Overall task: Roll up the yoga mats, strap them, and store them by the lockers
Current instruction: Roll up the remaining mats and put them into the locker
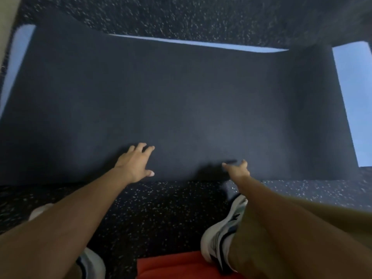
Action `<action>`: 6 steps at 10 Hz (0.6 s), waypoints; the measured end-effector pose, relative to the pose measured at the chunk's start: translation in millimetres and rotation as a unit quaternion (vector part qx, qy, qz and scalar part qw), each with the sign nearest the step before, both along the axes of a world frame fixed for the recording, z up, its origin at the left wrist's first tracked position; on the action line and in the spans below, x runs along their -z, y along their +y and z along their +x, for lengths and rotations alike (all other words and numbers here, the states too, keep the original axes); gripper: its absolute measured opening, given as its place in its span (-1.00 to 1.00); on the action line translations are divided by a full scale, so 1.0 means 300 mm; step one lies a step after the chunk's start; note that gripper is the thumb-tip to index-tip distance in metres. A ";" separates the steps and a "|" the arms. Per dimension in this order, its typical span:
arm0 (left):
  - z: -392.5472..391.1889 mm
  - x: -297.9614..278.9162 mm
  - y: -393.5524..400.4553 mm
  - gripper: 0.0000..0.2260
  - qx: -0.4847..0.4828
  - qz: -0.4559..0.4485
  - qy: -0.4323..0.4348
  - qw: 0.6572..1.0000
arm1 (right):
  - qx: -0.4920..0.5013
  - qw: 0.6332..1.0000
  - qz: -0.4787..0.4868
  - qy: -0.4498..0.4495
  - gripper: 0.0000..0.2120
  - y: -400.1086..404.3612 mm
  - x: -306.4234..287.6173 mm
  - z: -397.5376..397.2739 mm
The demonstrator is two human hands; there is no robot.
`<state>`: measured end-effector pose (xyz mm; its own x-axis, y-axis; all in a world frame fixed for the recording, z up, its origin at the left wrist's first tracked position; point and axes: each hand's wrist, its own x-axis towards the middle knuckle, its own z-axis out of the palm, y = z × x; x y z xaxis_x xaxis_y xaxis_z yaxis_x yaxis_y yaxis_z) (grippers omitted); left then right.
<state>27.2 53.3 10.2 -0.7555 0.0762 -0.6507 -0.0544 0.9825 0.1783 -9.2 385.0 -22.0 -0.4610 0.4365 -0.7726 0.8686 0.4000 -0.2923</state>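
Speckled black floor (pixel 161 214) fills the view. Dark mat (pixel 181 101) lies flat and unrolled across it, near edge just ahead of the feet, far edge toward the top of the view. Blue mat (pixel 350 97) is under it, showing as strips past the dark mat's left, far and right edges. Both arms reach forward to the dark mat's near edge. Left hand (pixel 135 162) rests flat on the mat by that edge, fingers spread and straight, thumb out to the side. Right hand (pixel 237 168) is at the same edge, further right, seen end-on and blurred; fingers look extended, contact with the mat can't be confirmed. Hands are well apart, neither gripping anything. White sneakers (pixel 223 230) on the floor below the mat edge, red fabric (pixel 171 266) at the bottom of the view
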 end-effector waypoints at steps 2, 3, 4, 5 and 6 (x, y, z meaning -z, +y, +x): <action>0.024 0.137 0.094 0.06 0.051 -0.043 0.013 0.998 | 0.190 0.981 -0.016 0.040 -0.05 0.082 0.122 -0.035; 0.055 0.178 0.103 0.01 0.080 -0.078 0.033 0.993 | 0.260 0.962 -0.047 0.063 -0.20 0.101 0.144 -0.046; 0.053 0.190 0.097 0.00 0.101 -0.101 0.047 0.989 | 0.325 0.941 -0.032 0.092 -0.31 0.125 0.139 -0.049; 0.046 0.194 0.100 0.18 0.141 -0.125 0.033 0.982 | 0.411 0.904 0.002 0.118 -0.35 0.166 0.146 -0.050; 0.049 0.197 0.105 0.14 0.172 -0.139 0.032 0.975 | 0.413 0.904 0.019 0.110 -0.73 0.174 0.146 -0.042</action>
